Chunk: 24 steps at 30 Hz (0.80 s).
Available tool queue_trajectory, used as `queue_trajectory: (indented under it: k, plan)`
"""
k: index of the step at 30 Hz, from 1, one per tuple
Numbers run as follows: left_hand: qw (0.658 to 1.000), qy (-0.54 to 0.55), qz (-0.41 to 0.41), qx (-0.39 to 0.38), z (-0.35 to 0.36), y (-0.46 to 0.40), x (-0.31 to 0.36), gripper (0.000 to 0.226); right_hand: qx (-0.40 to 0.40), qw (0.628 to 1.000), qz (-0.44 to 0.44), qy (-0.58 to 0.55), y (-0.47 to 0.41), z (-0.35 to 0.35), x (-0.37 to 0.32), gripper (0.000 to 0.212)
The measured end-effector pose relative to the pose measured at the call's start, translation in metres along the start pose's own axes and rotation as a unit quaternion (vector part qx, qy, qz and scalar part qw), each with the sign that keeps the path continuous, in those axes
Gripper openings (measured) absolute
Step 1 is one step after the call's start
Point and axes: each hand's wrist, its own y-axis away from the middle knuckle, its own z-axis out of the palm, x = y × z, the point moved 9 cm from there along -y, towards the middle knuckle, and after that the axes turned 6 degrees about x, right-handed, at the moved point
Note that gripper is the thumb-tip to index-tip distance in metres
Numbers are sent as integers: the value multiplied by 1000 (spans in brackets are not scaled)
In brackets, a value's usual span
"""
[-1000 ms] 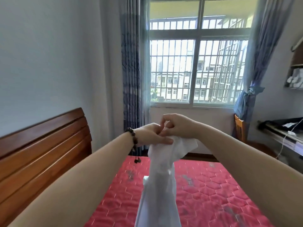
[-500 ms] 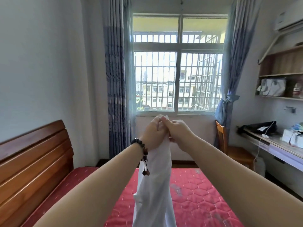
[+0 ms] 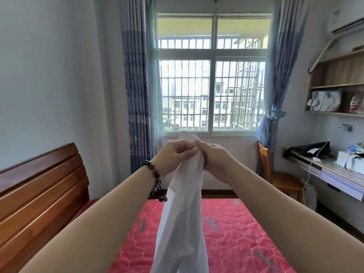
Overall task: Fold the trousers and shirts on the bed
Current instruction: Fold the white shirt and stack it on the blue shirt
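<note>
A white garment (image 3: 183, 213) hangs in a long narrow bunch in front of me, over the red quilted bed (image 3: 232, 233). Both my arms are stretched forward at chest height. My left hand (image 3: 173, 156), with a bead bracelet on its wrist, pinches the top edge of the garment. My right hand (image 3: 212, 158) grips the same top edge right beside it, so the two hands touch. A small tip of the cloth sticks up above my fingers. The garment's lower end runs out of the bottom of the view.
A wooden headboard (image 3: 39, 194) stands at the left. Beyond the bed is a barred window (image 3: 212, 91) with blue curtains. At the right are a wooden chair (image 3: 275, 178), a cluttered desk (image 3: 334, 174) and wall shelves (image 3: 338, 85).
My view has tilted up, showing more window and wall. My hands stay together on the garment's top edge, and a tip of cloth now pokes up above my fingers.
</note>
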Motion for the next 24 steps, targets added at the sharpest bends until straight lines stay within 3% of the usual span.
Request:
queue_trajectory:
  k: [3, 8, 12, 15, 19, 21, 24]
  plan:
    - [999, -35, -1, 22, -9, -1, -5, 12, 12, 1000, 3, -3, 1, -3, -1, 34]
    - [993, -39, -10, 113, -41, -4, -12, 22, 22, 999, -13, -30, 0, -21, -13, 27]
    - [977, -106, 42, 179, -76, -4, 2, 23, 104, 984, -89, 118, 0, -60, -30, 32]
    - [960, -188, 86, 188, -87, -3, 13, 20, 121, 970, -138, 162, 0, -68, -37, 36]
    - [937, -265, 127, 191, -93, 0, 23, 19, 146, 905, -245, 315, 8, -58, -53, 39]
    - [921, -301, 147, 198, -98, 3, 26, 18, 142, 875, -283, 367, 13, -54, -59, 42]
    - [890, -359, 188, 207, -104, 12, 31, 15, 54, 886, -258, 382, 11, -48, -54, 36]
